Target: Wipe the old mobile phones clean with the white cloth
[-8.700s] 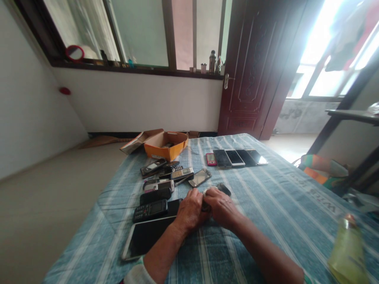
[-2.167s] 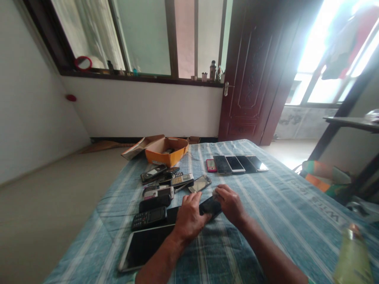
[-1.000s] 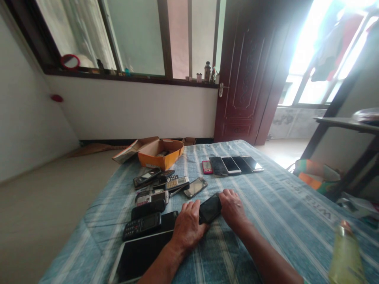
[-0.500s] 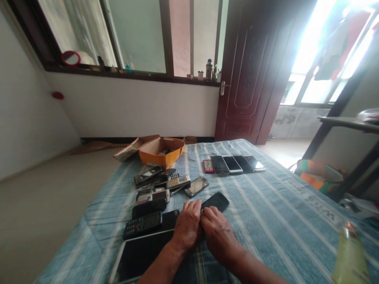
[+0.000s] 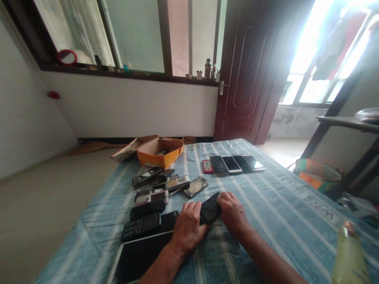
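Black phone (image 5: 211, 209) held between two hands over a striped cloth

The phone is just below the centre of the frame, tilted so that its right end points up the picture, dark screen showing. The left hand (image 5: 189, 225) is closed on its lower left end, thumb along the near edge. The right hand (image 5: 233, 211) has its fingers curled against the upper right end; whether they grip it or only touch it, I cannot tell (a small pale bit shows at the fingertips, too small to name).

Beneath lies a blue striped cloth (image 5: 272, 228). At lower left, a white-edged tablet (image 5: 142, 256) runs partly under the left forearm, with a keypad phone (image 5: 141, 227) just above it. More old phones lie in a loose heap above that, and a silver phone (image 5: 196, 186) rests near the middle.

Higher up, right of centre, a pink phone (image 5: 207, 166) begins a row with four flat phones (one white-framed, one catching glare). An orange box (image 5: 161, 160) stands open left of centre. A yellowish bottle (image 5: 349, 256) is at lower right.
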`<state>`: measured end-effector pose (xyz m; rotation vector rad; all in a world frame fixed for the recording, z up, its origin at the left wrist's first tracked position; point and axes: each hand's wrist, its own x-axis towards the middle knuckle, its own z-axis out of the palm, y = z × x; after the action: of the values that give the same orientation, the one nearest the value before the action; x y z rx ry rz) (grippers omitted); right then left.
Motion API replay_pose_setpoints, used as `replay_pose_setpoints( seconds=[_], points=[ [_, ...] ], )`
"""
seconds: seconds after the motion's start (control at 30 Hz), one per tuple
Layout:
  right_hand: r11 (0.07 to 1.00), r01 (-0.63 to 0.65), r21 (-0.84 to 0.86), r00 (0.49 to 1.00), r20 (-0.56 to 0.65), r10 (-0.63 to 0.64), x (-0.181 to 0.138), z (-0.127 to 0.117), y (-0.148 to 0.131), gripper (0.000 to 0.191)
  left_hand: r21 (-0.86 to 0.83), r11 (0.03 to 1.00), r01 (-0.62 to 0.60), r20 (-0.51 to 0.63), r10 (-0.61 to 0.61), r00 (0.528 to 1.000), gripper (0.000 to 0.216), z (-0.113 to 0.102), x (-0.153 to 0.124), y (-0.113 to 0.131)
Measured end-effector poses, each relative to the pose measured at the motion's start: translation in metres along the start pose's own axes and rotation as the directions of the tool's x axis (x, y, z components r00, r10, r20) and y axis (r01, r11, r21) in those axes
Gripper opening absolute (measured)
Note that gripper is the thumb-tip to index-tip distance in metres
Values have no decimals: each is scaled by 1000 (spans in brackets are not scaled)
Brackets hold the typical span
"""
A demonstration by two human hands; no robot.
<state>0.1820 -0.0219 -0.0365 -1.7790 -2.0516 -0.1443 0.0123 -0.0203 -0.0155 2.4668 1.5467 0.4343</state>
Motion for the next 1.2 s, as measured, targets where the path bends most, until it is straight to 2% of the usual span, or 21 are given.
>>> replay_pose_setpoints(
  seconds=[0.1,0.2,0.4,0.57,0.7,0.87,0.97,1.1,1.2],
  points=[
    [1000,-10,20,1000,11,10,-1,0,-1,27,-2,1000,-4,-4,4,1000,42,0,0,0],
    [997,33,73,999,3,-33,-4,2,-10,23,-7,1000,1,1,-1,1000,45,0,1,0],
    [944,261,200,965,-27,-261,-1,13,-38,12,-12,1000,-21,2,21,1000,49,-1,1,-3],
    [920,355,165,930,34,-365,18,17,-46,6,-111,992,-63,-35,59,998,60,1,1,-10],
    [939,324,117,940,75,-333,27,13,-39,7,-113,993,-13,-24,10,1000,66,4,2,-12],
    [987,154,37,987,39,-155,33,6,-22,19,-23,999,32,3,-32,999,65,3,4,-7],
    [996,84,26,996,2,-84,34,4,-8,24,5,1000,31,12,-31,999,61,1,3,-5],
    [998,50,29,999,-20,-50,26,0,2,26,-2,1000,21,18,-20,1000,59,-1,2,-4],
    [995,78,55,997,-20,-77,16,-1,-4,25,-8,1000,7,21,-7,1000,58,-1,2,-4]
  ],
)
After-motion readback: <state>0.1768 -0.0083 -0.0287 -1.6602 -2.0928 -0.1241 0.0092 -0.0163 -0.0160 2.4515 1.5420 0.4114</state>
